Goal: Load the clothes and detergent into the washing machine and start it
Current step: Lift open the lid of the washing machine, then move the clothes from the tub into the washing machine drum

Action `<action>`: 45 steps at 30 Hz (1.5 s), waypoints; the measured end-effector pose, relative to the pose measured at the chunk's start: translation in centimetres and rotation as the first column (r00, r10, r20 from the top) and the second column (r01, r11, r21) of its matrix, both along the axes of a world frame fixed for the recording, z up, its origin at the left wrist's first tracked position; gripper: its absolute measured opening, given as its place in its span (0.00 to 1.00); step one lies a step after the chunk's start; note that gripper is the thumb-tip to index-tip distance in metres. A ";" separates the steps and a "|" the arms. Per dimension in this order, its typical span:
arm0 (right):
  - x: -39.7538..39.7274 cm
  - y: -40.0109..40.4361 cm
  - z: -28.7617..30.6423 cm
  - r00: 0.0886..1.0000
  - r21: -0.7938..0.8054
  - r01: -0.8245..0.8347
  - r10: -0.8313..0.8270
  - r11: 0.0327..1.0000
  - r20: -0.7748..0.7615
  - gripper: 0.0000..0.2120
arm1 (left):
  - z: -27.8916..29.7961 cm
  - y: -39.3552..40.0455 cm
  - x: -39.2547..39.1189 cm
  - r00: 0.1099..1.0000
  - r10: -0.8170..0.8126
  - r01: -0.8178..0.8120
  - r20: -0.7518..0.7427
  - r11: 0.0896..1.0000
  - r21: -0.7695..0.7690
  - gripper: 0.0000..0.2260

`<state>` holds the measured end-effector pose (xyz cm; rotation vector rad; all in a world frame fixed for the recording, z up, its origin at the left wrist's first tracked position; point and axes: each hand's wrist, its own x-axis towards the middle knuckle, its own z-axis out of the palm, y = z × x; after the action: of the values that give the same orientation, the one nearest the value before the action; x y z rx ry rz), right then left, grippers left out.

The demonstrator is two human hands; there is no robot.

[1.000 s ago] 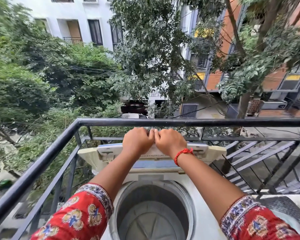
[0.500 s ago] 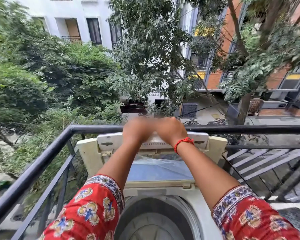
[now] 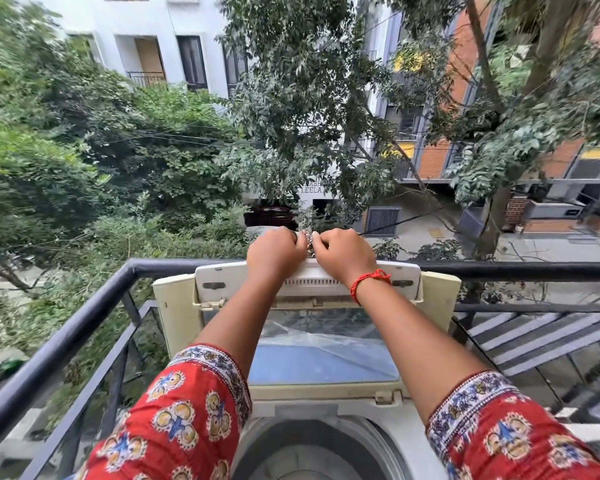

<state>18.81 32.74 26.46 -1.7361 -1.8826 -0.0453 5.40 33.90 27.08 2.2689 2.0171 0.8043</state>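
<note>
A cream top-loading washing machine [image 3: 326, 400] stands against the balcony railing, its drum [image 3: 312, 448] showing at the bottom of the view. Its folding lid [image 3: 326, 341] stands raised almost upright, the blue-tinted window facing me. My left hand [image 3: 274, 252] and my right hand [image 3: 343, 254] sit side by side on the lid's top edge, fingers curled over it and gripping it. A red thread circles my right wrist. No clothes or detergent show in view.
A black metal railing [image 3: 84, 313] runs along the left and across behind the machine. Grey metal bars [image 3: 534, 337] slope down to the right. Beyond lie trees, buildings and a street far below.
Both hands have lifted the lid's top edge higher and further back, from below the railing bar to level with it. The lid now stands steeper and the view has tilted up.
</note>
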 end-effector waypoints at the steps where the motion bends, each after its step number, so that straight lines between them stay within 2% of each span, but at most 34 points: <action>1: 0.0 0.3 0.0 1.000 0.003 -0.004 0.004 1.000 -0.020 0.23 | 0.0 0.2 0.1 1.000 0.005 -0.005 0.002 1.000 -0.007 0.24; 4: -0.1 0.7 0.3 0.997 0.008 -0.046 0.046 0.999 -0.069 0.22 | 0.1 0.8 0.1 1.000 0.013 -0.013 0.004 1.000 -0.028 0.23; 9: -0.2 0.1 1.1 0.990 0.012 -0.124 0.122 0.992 0.069 0.19 | 0.6 0.4 0.2 1.000 -0.022 0.023 0.017 0.998 -0.065 0.22; 16: -0.9 -2.7 0.8 0.988 0.051 -0.140 0.135 0.989 0.079 0.17 | 1.6 -3.2 0.1 0.999 -0.044 0.045 0.006 0.998 -0.049 0.21; 20: -1.1 -4.3 1.3 0.988 0.061 -0.099 0.092 0.993 0.122 0.18 | 1.7 -4.3 -0.1 0.995 -0.083 0.080 0.048 0.995 0.054 0.21; 25: -1.2 -5.6 1.2 0.995 -0.031 -0.060 0.062 0.998 0.083 0.17 | 1.5 -5.2 -0.3 0.988 -0.133 0.115 0.077 0.971 0.208 0.23; 33: -0.9 -6.5 0.1 0.989 -0.064 -0.072 0.079 0.995 0.123 0.21 | 0.3 -6.5 -0.2 0.990 -0.135 0.143 -0.047 0.947 0.287 0.19; 45: 0.9 -12.5 2.3 0.979 0.018 0.000 -0.004 1.000 0.203 0.26 | 1.3 -10.4 1.5 0.941 -0.332 0.336 -0.066 0.894 0.296 0.18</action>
<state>19.74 20.23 28.75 -1.7784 -2.0179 -0.2475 6.89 23.51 28.34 2.6825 1.5193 1.1279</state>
